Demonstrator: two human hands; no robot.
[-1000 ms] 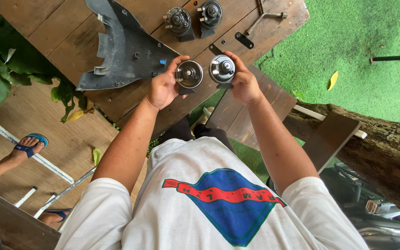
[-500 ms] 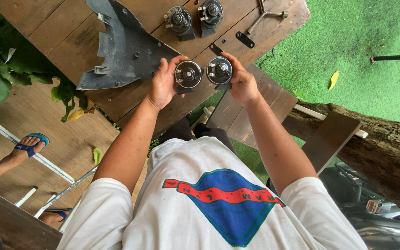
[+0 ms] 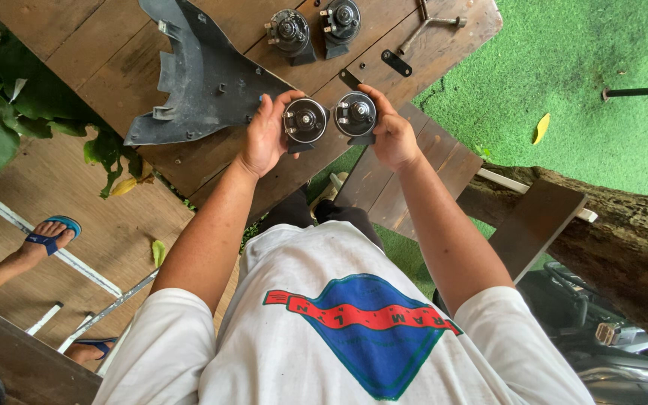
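My left hand (image 3: 265, 139) holds a round black horn (image 3: 305, 121) with a shiny face, and my right hand (image 3: 393, 131) holds a second round black horn (image 3: 356, 115) right beside it. Both horns face up toward me, side by side and almost touching, above the near edge of the dark wooden table (image 3: 99, 67). Two more black horns (image 3: 290, 31) (image 3: 340, 20) lie further back on the table.
A grey plastic fairing panel (image 3: 196, 79) lies on the table left of my hands. A metal T-wrench (image 3: 429, 24) and small black brackets (image 3: 397, 63) lie at the back right. A wooden bench (image 3: 444, 161) stands below, green turf to the right, another person's sandalled foot (image 3: 50, 234) at left.
Both hands with the horns have shifted slightly; the two horns stay held side by side. The right horn's face has turned a little.
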